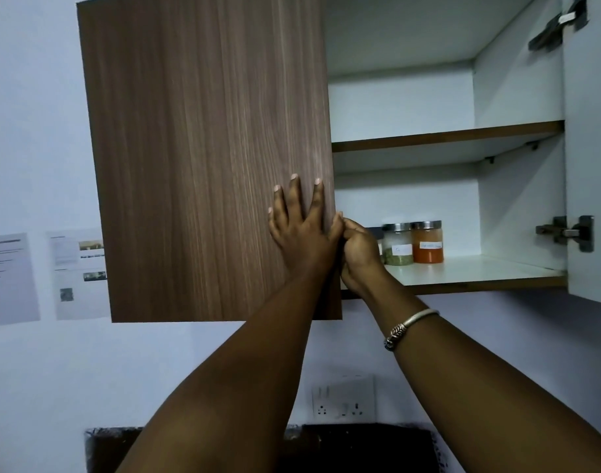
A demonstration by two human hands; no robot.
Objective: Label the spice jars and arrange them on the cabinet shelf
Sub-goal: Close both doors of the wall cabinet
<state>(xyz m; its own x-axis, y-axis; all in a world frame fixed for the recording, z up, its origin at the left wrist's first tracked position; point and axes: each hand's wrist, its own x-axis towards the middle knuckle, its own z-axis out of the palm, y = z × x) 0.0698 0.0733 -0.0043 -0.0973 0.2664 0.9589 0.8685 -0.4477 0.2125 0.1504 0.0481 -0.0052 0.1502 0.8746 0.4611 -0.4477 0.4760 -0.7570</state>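
Observation:
Two labelled spice jars with metal lids stand on the lower cabinet shelf [479, 271]: one with green spice [398, 245] and one with orange spice [428, 243] to its right. A dark third thing shows partly behind my right hand. My left hand [300, 227] lies flat, fingers spread, on the front of the left wooden cabinet door [207, 148], near its right edge. My right hand [357, 254] is curled around that door's right edge, just left of the jars.
The upper shelf [445, 135] holds nothing in view. The right cabinet door [589, 165] is swung open, with hinges on it. Papers [77, 271] hang on the wall at left. A wall socket [343, 397] and a dark surface sit below.

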